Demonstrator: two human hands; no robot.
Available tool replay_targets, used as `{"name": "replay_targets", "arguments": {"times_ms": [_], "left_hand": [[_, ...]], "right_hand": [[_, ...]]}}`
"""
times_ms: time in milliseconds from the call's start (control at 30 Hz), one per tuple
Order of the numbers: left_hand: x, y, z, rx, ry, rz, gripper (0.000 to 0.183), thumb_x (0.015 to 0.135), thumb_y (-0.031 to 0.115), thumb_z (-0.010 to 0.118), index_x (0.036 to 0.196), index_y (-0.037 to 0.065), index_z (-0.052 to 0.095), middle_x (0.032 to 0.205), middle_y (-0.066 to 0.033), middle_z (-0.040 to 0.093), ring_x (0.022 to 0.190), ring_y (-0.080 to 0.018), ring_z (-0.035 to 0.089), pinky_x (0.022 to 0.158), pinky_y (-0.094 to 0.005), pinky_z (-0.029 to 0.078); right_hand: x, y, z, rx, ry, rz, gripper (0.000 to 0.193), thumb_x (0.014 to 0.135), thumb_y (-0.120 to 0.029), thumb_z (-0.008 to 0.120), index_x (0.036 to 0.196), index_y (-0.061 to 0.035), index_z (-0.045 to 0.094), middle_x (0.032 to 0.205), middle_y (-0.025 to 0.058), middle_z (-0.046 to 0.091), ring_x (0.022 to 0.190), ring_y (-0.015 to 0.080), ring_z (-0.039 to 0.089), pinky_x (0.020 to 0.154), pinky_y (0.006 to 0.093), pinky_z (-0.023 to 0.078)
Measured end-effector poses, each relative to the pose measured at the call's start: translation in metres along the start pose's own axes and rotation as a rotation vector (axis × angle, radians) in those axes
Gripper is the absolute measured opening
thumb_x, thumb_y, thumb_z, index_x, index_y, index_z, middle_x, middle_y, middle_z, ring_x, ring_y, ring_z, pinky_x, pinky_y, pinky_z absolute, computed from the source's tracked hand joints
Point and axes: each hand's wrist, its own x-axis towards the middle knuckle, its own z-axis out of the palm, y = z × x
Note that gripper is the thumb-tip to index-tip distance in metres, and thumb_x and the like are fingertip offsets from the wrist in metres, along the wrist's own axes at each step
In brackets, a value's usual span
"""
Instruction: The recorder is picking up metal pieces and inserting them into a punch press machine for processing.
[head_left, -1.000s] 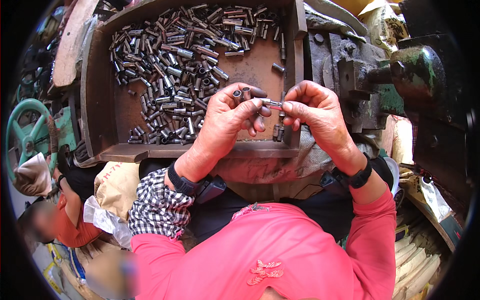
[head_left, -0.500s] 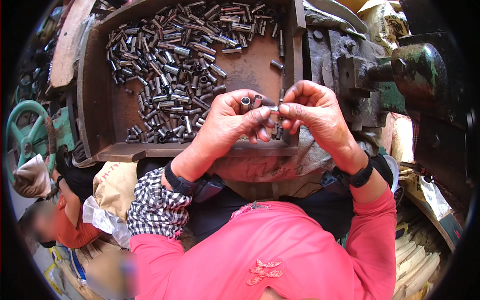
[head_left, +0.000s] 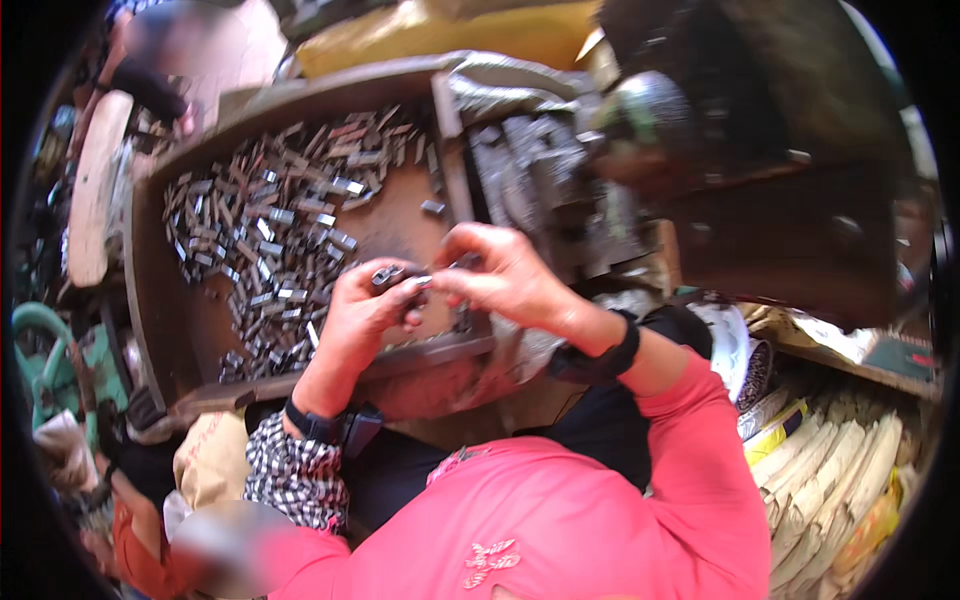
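Over near right part of brown tray (head_left: 390,212), I have left hand (head_left: 360,312) pinching small metal piece (head_left: 424,282), metal tubes (head_left: 388,276) tucked alongside; right hand (head_left: 505,277) meets piece, blurred, can't tell pinch.

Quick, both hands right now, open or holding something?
Left hand: closed, holding small metal tubes.
Right hand: curled, at a shiny metal piece; too blurred to tell whether it grips.

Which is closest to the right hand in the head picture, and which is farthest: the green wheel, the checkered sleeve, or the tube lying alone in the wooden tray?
From the right hand:
1. Lone tube: just above-left, in the wooden tray.
2. Checkered sleeve: lower left.
3. Green wheel: far left edge.
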Motion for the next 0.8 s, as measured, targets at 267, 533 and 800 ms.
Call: {"name": "replay_targets", "arguments": {"times_ms": [267,533,800], "left_hand": [[0.005,-0.011,-0.016,0.014,0.115,0.136,0.017,0.084,0.011,0.064,0.097,0.0,0.06,0.079,-0.0065,0.064,0.058,-0.0102,0.06,0.051,-0.0199,0.048],[0.002,0.003,0.028,0.172,0.136,0.171,0.016,0.085,0.012,0.064,0.095,0.0,0.059,0.078,-0.005,0.063,0.061,-0.0118,0.062,0.051,-0.0214,0.049],[0.057,0.02,0.083,0.195,0.042,0.195,0.019,0.084,0.015,0.064,0.093,0.001,0.057,0.078,-0.0052,0.064,0.063,-0.0113,0.063,0.052,-0.0212,0.05]], "right_hand": [[-0.151,-0.077,-0.038,-0.687,0.376,-0.648,0.02,0.077,-0.005,0.068,0.095,-0.0025,0.06,0.082,0.0072,0.062,0.065,0.0175,0.061,0.055,0.0286,0.047],[-0.247,-0.115,-0.134,-1.222,1.525,-0.318,0.03,0.088,0.0,0.043,0.116,0.0096,0.044,0.115,0.0211,0.053,0.106,0.0294,0.054,0.089,0.0376,0.043],[-0.193,-0.044,-0.189,-0.183,1.217,-0.914,0.053,0.084,-0.013,0.062,0.13,0.0018,0.041,0.126,0.0138,0.05,0.109,0.0244,0.054,0.091,0.0383,0.046]]}}
